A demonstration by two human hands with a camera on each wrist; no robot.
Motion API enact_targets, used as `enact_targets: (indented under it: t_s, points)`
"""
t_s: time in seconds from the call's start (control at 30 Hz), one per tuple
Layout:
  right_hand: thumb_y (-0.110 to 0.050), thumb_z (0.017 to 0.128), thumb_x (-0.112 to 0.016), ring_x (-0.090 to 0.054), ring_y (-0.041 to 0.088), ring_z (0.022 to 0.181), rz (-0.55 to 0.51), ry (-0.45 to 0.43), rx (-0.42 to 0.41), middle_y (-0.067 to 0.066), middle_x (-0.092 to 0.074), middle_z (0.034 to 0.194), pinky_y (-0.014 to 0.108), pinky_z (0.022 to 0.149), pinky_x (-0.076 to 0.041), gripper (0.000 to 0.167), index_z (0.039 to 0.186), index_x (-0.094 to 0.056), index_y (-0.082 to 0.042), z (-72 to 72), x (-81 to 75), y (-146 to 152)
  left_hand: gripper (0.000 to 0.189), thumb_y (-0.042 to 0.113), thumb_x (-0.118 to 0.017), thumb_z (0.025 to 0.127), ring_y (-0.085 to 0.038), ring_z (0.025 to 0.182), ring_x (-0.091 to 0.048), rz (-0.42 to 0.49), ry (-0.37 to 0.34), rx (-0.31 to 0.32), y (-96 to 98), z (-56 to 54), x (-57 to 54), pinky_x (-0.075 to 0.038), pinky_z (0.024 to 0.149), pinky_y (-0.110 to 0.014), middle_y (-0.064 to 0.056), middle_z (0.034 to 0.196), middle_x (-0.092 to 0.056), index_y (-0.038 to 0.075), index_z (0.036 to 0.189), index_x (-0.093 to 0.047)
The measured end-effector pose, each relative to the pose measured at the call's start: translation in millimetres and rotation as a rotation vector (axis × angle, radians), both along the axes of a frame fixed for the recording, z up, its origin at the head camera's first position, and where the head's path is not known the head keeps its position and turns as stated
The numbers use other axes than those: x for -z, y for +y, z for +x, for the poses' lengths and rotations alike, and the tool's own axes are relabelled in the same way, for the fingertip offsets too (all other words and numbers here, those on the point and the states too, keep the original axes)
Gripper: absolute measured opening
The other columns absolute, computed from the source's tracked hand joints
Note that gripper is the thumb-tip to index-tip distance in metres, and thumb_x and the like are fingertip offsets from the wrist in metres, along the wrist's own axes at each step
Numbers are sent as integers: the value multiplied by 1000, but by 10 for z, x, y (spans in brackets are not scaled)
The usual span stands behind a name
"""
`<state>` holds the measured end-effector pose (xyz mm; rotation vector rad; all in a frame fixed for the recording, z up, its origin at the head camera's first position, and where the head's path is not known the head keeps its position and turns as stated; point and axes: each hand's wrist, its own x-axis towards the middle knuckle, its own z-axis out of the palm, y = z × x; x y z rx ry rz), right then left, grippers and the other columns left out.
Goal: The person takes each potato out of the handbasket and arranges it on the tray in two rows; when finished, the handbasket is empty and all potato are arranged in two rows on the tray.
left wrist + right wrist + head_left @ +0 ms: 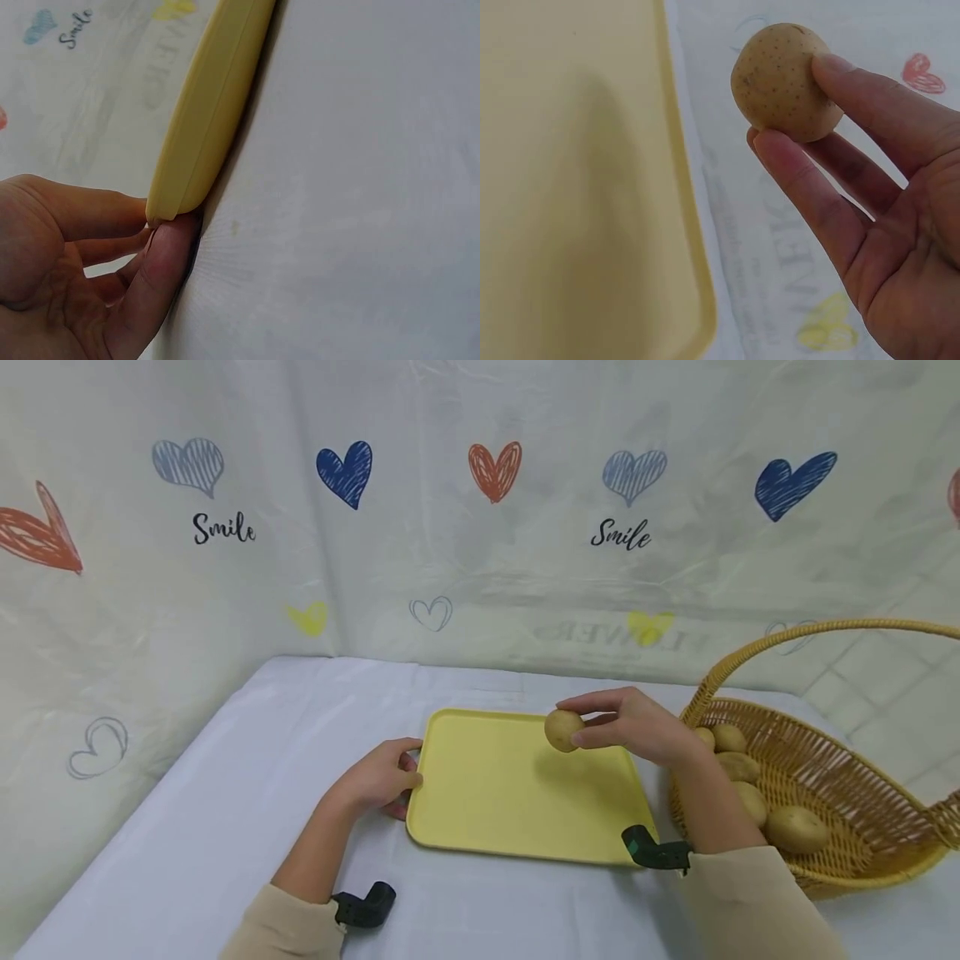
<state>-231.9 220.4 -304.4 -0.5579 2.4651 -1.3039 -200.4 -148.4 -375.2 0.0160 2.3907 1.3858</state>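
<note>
My right hand (637, 727) pinches a small round potato (562, 730) between thumb and fingertips, held above the right part of a yellow tray (510, 785). In the right wrist view the speckled potato (784, 82) sits at the fingertips, and a shadow falls across the tray (540, 187). At the tray's left edge, my left hand (381, 777) grips the rim. Its thumb and fingers pinch the corner of the tray (202, 142) in the left wrist view, low by the white cloth.
A wicker basket (847, 760) with a tall arched handle stands right of the tray, beside the right forearm. Several potatoes (797, 830) lie in it. White cloth (480, 902) covers the table, and a curtain printed with hearts (495, 560) hangs behind.
</note>
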Motion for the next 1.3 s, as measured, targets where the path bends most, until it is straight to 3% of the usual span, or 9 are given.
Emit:
enact_targets:
  t_s: [0.23, 0.57, 0.77, 1.1, 1.3]
  points:
    - [-23, 91, -79, -67, 25, 124, -29, -23, 29, 12, -64, 140, 38, 101, -55, 57, 144, -62, -14, -47, 66, -155, 61, 0, -59, 97, -20, 77, -59, -2, -9, -1, -14, 9, -22, -62, 57, -34, -12, 104, -53, 7, 155, -44]
    - [-23, 90, -79, -69, 24, 122, -53, -30, 75, 10, -67, 136, 46, 109, -49, 52, 141, -66, -19, -136, 190, -333, 62, 1, -60, 97, -19, 68, -59, -33, -11, 9, 8, -18, -14, -62, 55, -33, -11, 104, -54, 8, 156, -43]
    - [-19, 91, -78, -70, 23, 119, -101, -50, 73, 9, -65, 139, 44, 108, -48, 51, 140, -66, -19, -196, 304, -492, 62, 1, -60, 97, -20, 72, -60, -31, -14, -2, 2, -6, -12, -62, 56, -34, -11, 104, -54, 7, 156, -42]
    - [-18, 88, -79, -70, 21, 116, -134, -72, 95, 3, -65, 140, 39, 101, -57, 49, 136, -69, -22, -313, 445, -826, 61, 2, -60, 97, -20, 73, -60, -31, -18, -14, -20, 0, -23, -62, 56, -34, -11, 105, -54, 8, 155, -44]
    - [-13, 88, -78, -71, 20, 111, -176, -104, 74, 9, -63, 141, 36, 98, -60, 50, 137, -68, -14, -374, 473, -1000, 61, 2, -60, 96, -21, 72, -62, -25, -12, -7, -10, -2, -29, -63, 57, -34, -11, 105, -55, 8, 155, -45]
